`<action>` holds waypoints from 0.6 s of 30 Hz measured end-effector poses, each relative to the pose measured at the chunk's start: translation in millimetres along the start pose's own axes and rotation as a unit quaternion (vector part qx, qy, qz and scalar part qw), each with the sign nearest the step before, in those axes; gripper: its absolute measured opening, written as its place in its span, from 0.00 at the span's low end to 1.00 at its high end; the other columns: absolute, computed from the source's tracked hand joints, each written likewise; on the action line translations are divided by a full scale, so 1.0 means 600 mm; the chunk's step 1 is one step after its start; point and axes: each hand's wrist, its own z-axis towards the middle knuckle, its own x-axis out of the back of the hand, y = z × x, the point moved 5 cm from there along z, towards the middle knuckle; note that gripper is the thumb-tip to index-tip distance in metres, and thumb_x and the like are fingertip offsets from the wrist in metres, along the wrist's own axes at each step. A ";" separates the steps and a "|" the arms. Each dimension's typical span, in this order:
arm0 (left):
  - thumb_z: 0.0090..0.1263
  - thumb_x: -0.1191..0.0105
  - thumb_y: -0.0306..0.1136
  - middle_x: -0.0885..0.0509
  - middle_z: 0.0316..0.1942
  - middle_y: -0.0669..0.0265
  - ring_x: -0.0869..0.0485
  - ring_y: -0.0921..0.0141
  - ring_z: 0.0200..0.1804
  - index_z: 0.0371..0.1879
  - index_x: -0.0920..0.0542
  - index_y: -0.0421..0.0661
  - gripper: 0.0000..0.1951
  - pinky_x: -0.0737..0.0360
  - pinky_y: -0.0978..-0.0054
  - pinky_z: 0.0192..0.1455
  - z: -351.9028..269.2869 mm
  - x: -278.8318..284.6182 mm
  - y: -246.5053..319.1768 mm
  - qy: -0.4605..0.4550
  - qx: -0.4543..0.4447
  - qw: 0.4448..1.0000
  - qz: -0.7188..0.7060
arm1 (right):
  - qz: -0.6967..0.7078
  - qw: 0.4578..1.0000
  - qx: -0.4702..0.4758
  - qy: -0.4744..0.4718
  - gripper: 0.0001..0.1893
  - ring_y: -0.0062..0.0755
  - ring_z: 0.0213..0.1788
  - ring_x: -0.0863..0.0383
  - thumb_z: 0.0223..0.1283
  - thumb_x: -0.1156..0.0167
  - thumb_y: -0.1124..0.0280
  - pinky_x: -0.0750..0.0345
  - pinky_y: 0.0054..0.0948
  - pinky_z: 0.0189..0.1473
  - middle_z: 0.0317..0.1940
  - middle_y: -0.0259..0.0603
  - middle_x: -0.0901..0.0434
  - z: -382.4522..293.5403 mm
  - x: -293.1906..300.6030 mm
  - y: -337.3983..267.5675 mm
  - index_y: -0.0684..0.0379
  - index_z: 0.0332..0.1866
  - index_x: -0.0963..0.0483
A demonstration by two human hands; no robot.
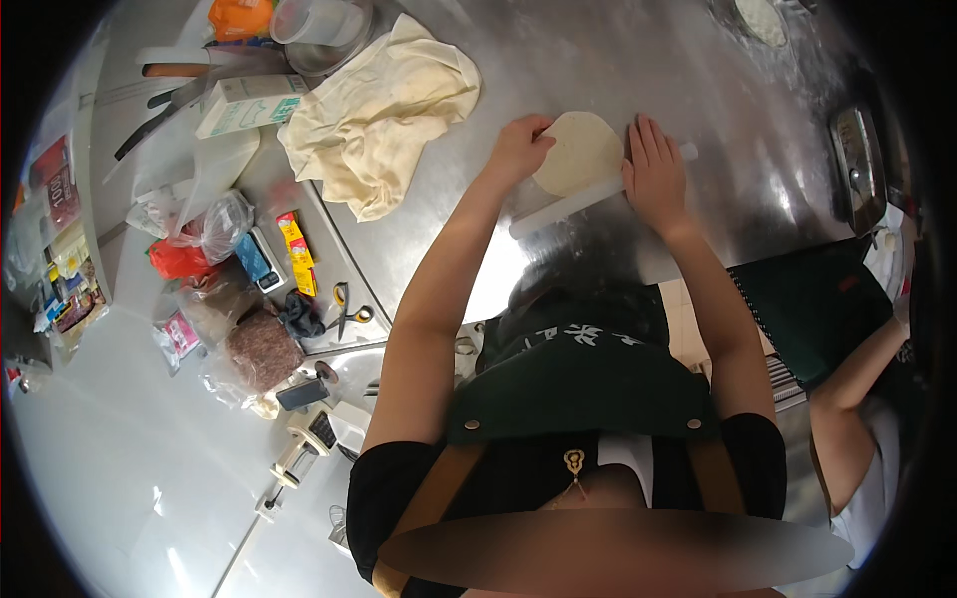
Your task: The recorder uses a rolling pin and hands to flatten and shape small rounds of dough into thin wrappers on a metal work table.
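A thin round sheet of pale dough [579,153] lies on the stainless steel worktop [553,67]. My left hand [523,148] pinches its left edge between thumb and curled fingers. Along the dough's near edge runs a white rolling pin [564,212], slanting up to the right. My right hand [656,176] lies flat across the pin, fingers stretched out, covering part of it. The pin's far end [689,152] shows past that hand.
Left of the dough lies a crumpled cream cloth [389,112], near a carton [250,105] and plastic tubs [321,30]. Scissors [348,310] and bagged goods [262,347] sit farther left. A bowl of white powder [761,21] and a metal pan [860,172] stand right. Another person's arm [852,418] is at right.
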 end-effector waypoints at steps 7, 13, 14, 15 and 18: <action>0.56 0.43 0.27 0.16 0.37 0.59 0.19 0.71 0.39 0.43 0.20 0.38 0.15 0.23 0.75 0.43 0.037 -0.006 0.012 -0.045 0.027 0.997 -0.054 | -0.039 0.998 -0.037 0.025 0.27 0.46 0.66 0.39 0.59 0.49 0.61 0.41 0.46 0.65 0.63 0.49 0.36 0.152 -0.028 -0.001 0.63 0.62 0.37; 0.53 0.40 0.30 0.17 0.39 0.58 0.18 0.63 0.41 0.40 0.19 0.42 0.15 0.22 0.69 0.44 0.042 -0.014 0.064 -0.118 0.018 0.954 0.273 | 0.008 1.000 0.017 -0.022 0.32 0.44 0.66 0.39 0.54 0.44 0.54 0.45 0.48 0.67 0.65 0.45 0.38 -0.007 0.000 0.004 0.60 0.63 0.37; 0.53 0.40 0.31 0.18 0.39 0.57 0.18 0.60 0.42 0.39 0.18 0.43 0.13 0.22 0.66 0.43 0.036 -0.021 0.076 -0.111 -0.005 0.934 0.339 | 0.032 0.999 0.025 -0.032 0.31 0.42 0.66 0.39 0.50 0.41 0.57 0.45 0.47 0.67 0.64 0.43 0.37 -0.033 0.019 0.007 0.59 0.59 0.34; 0.53 0.40 0.31 0.18 0.39 0.57 0.18 0.60 0.42 0.39 0.18 0.43 0.13 0.22 0.66 0.43 0.026 -0.030 0.080 -0.109 -0.005 0.934 0.340 | 0.058 0.997 0.033 -0.042 0.29 0.41 0.66 0.38 0.45 0.37 0.59 0.45 0.47 0.67 0.63 0.41 0.35 -0.055 0.032 0.009 0.58 0.56 0.31; 0.54 0.42 0.29 0.18 0.39 0.58 0.20 0.57 0.44 0.36 0.19 0.45 0.10 0.23 0.61 0.45 -0.005 -0.056 0.103 -0.068 -0.049 0.914 0.397 | 0.060 0.993 0.082 -0.058 0.23 0.37 0.61 0.34 0.38 0.33 0.65 0.42 0.46 0.66 0.54 0.37 0.29 -0.108 0.036 0.027 0.56 0.45 0.27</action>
